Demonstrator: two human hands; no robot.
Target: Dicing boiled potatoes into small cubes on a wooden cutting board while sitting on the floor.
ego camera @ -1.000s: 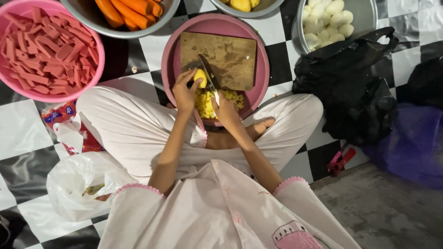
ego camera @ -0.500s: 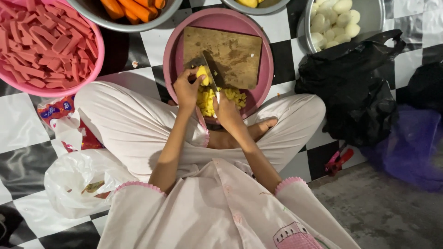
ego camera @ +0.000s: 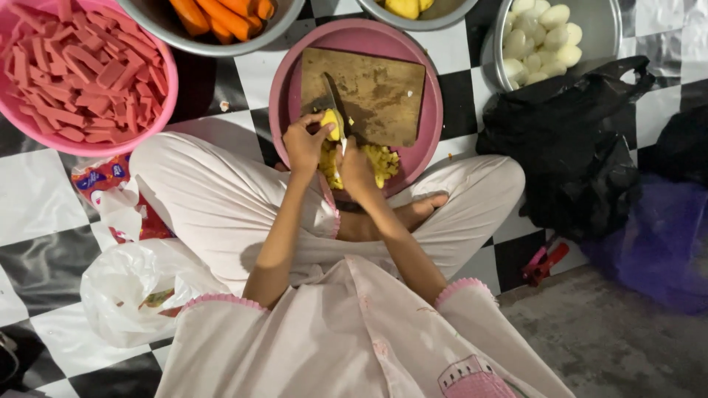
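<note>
I sit cross-legged on a checkered floor over a pink basin that holds a wooden cutting board. My left hand pinches a yellow potato piece at the board's near edge. My right hand grips a knife, whose blade rests against that piece and points away from me. A heap of small yellow cut pieces lies in the basin just below the board, beside my right hand.
A pink tub of reddish cut strips stands at the left, a metal bowl of carrots at the top, a metal bowl of peeled pale potatoes at the right. Black bags, a purple bag and white plastic bags lie around.
The knife blade has moved from right of the yellow piece to lie over it, pointing further away. Both hands stay at the board's near edge.
</note>
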